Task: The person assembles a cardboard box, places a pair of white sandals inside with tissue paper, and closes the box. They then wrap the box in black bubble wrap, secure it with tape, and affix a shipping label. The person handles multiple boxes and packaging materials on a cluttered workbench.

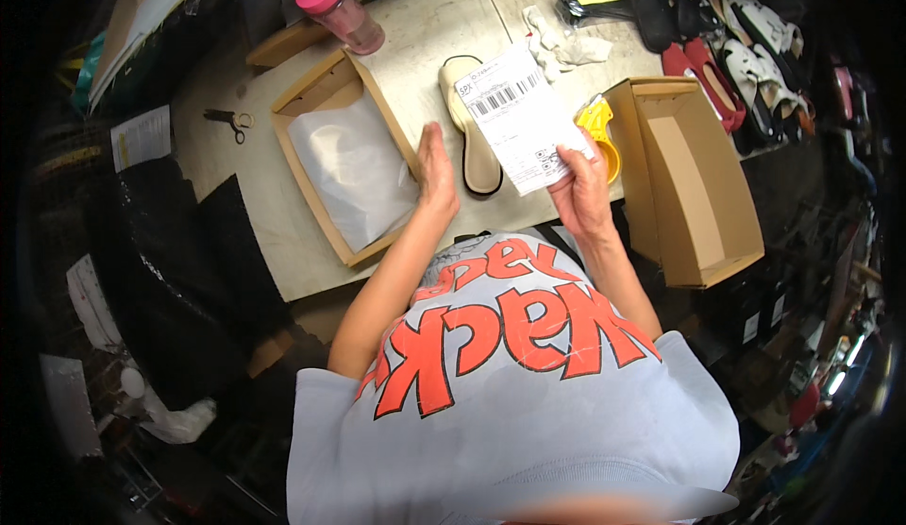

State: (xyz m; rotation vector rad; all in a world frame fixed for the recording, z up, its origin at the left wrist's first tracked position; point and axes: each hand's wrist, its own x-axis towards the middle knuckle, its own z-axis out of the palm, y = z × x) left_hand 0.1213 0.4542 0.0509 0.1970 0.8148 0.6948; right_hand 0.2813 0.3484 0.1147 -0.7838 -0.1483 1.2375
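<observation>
My right hand (583, 190) grips a white printed shipping label (519, 124) by its lower right corner, thumb on top. The label covers part of a pair of beige sandals (483, 163) lying on the table. My left hand (437, 174) is held edge-on with its fingers stretched out, at the right side of an open cardboard shoebox (389, 108); I cannot tell whether it touches. White wrapping sheet (354, 161) lines that box. Just beyond my right hand lies a yellow tape dispenser (609, 157), partly hidden by the hand and label.
Another open cardboard box part (651, 166) stands at the table's right edge. Scissors (231, 122) lie at the left, and a pink-lidded bottle (344, 17) stands behind the shoebox. Crumpled white paper (571, 48) and several shoes (755, 72) are at the far right.
</observation>
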